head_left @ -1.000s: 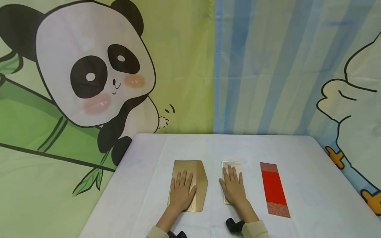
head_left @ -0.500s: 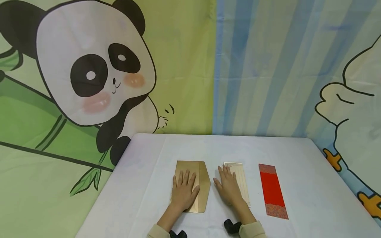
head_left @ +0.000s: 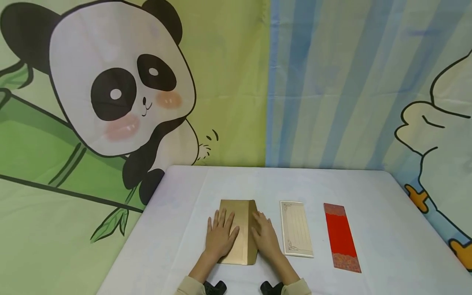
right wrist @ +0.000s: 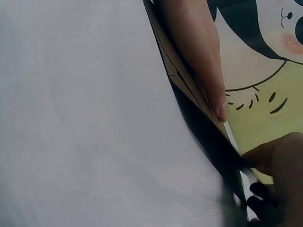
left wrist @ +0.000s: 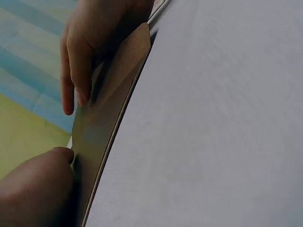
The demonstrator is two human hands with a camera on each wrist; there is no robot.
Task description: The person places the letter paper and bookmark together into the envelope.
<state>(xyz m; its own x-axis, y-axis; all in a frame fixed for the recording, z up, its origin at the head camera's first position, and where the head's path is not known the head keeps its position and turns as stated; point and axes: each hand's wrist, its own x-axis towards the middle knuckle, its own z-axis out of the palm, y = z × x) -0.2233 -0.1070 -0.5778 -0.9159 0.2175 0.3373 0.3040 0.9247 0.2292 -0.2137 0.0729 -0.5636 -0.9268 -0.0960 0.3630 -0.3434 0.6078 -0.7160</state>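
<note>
A brown paper envelope lies on the white table, its flap along the right side. My left hand rests on the envelope's left part with fingers spread. Against the flap's outer edge is my right hand, its fingers mostly straight and pointing away from me. The flap is tilted up off the table, and a dark shadow shows below it in the right wrist view. From the left wrist, the envelope is seen edge-on, with my right hand at its far side. The right fingertips are partly hidden.
To the right of the envelope lies a cream sheet of letter paper with a printed border. Further right is a red strip with patterned ends. The white table backs onto a cartoon panda curtain.
My right hand slid off the letter paper and moved left to the envelope's flap, which has tilted up. The letter paper shifted slightly right. My left hand stays on the envelope, slightly further left.
</note>
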